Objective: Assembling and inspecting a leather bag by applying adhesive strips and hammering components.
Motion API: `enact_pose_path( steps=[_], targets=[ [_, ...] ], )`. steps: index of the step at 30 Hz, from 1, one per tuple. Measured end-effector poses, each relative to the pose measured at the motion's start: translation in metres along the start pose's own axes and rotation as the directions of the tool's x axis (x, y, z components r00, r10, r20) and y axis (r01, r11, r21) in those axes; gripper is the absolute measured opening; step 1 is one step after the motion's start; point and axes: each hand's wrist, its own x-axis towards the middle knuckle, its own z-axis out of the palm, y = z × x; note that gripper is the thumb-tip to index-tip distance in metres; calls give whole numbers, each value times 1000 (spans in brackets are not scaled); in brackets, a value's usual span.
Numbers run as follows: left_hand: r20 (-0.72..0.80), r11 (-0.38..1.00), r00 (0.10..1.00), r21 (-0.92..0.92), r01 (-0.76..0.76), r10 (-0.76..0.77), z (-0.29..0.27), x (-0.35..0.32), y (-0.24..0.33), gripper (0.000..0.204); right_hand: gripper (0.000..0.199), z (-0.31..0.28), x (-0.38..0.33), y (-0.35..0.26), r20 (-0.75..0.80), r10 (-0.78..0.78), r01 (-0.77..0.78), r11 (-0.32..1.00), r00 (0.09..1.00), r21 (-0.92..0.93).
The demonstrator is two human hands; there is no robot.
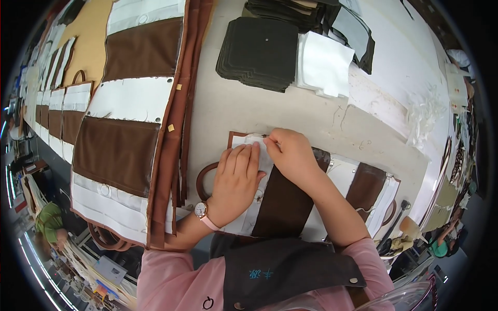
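Observation:
In front of me lies a bag panel, its inner side up, with white lining, dark brown patches, a reddish-brown border and a curved brown handle at its left end. My left hand, with a watch on the wrist, rests flat on the white lining near that end, fingers stretched out. Close beside it, my right hand is closed, thumb and curled forefinger pinching the panel's far edge. A small dark bit shows at the fingertips; its kind is hidden. Loose threads hang on the lining.
A tall stack of similar bag panels stands at left. Beyond my hands lie a pile of black cut pieces and white sheets. Clear plastic scraps are at far right, with a brush-like tool near the right edge. Other people are in the background.

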Motion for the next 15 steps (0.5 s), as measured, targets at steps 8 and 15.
enact_pose_path(
  steps=[8,15],
  targets=[
    [42,999,999,52,-11,9,1,1,-1,67,20,1,-2,1,-19,-9,9,1000,1000,10],
    [41,997,999,71,-12,9,1,2,0,66,21,7,-4,3,-75,-53,52,999,996,-9]
  ],
)
